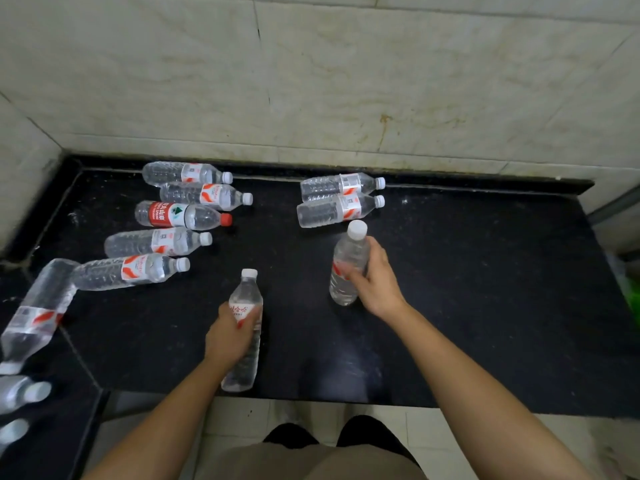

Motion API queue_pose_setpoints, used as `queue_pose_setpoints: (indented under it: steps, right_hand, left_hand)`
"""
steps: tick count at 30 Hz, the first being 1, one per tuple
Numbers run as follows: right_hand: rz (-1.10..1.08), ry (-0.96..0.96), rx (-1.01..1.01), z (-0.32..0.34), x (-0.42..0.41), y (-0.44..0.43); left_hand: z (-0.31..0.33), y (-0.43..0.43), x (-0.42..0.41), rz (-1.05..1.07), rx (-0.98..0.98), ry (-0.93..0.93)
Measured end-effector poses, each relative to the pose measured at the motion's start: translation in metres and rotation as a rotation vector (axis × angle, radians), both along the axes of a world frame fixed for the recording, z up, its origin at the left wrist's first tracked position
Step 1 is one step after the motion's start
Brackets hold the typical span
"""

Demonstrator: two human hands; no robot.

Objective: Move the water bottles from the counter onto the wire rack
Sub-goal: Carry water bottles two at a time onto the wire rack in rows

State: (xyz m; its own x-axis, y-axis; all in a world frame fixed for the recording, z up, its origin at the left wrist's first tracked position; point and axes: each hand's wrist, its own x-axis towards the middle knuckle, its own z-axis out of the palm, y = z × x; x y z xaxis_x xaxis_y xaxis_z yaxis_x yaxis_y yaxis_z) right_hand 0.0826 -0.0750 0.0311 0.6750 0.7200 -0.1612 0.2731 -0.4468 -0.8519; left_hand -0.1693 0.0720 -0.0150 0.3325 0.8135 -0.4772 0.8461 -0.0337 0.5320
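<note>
Nearest to the camera are two dark shoes on a pale tiled floor, just under the front edge of the black counter. Both bare forearms reach over this edge.

The left hand has its fingers wrapped around the label of a clear bottle with a white cap. This bottle is tilted with the cap pointing away, and its base is at the front edge of the counter. I cannot tell if it touches the surface.

A little farther to the right, the right hand grasps a second bottle around its middle, cap up and away.

At the left border a diagonal bottle lies with its cap toward the camera, and two blurred bottle tops show below it.

Behind them, bottles lie on their side in a staggered row with caps to the right: the nearest bottle, whose base meets the diagonal one, then the next bottle, a red-label bottle with a red cap, a fourth bottle and the farthest bottle close to the wall.

On the right side, a pair of bottles lies touching, just beyond the cap of the second bottle.

Behind all stands the stained tiled wall
</note>
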Motion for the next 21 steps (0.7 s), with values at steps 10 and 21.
queue_pose_setpoints:
  steps: [10,21]
  right_hand:
    - [-0.196,0.175,0.137,0.028,-0.030,-0.067]
    - [-0.600,0.047,0.473,0.118,-0.069,-0.192]
  left_hand:
    - [0.094,-0.039,0.068,0.208,-0.161,-0.724]
    - [0.146,-0.146,0.135,-0.249,-0.384,-0.849]
